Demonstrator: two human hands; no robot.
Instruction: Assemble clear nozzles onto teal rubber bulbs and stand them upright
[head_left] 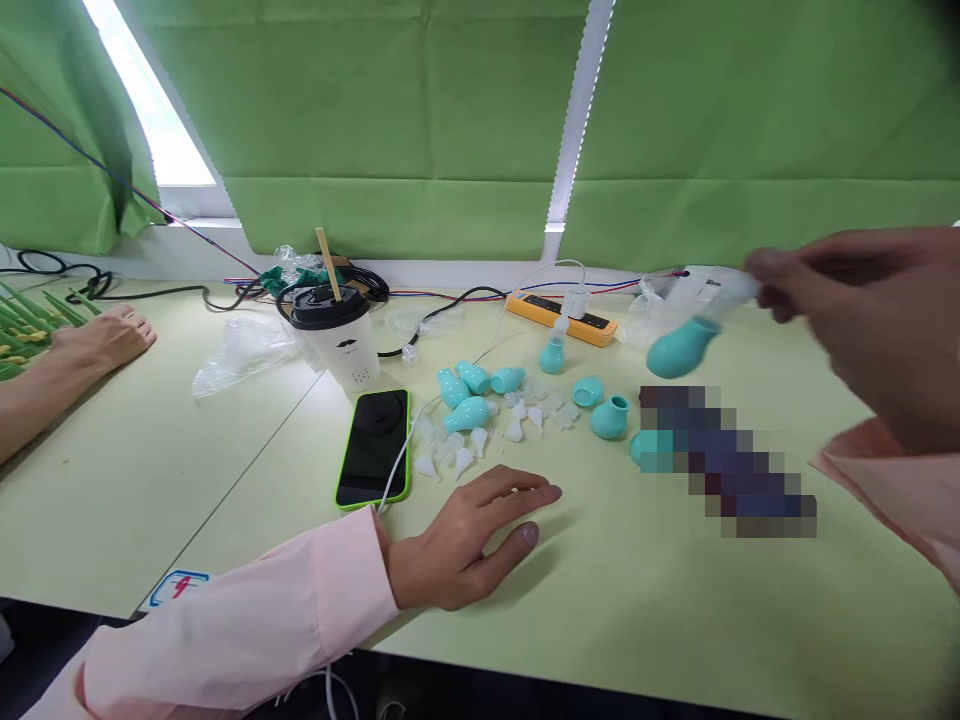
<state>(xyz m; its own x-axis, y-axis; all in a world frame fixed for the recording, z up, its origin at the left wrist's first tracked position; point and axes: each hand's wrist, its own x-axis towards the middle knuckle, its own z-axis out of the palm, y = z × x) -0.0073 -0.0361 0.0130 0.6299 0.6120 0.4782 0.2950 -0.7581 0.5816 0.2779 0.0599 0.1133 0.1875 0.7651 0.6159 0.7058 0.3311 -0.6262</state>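
Note:
My right hand is raised at the right, its fingertips pinched on the clear end of a teal bulb that hangs above the table. My left hand rests near the front edge, fingers apart, holding nothing. Beyond it lie several teal bulbs and small translucent white tips. An open-necked teal bulb sits right of them. One bulb with a clear top stands upright near the power strip. Another teal bulb lies beside a pixelated dark object.
A phone with a white cable lies left of the parts. Behind it stands a lidded cup with a straw. An orange power strip, cables and plastic bags line the back. Another person's hand rests at the far left.

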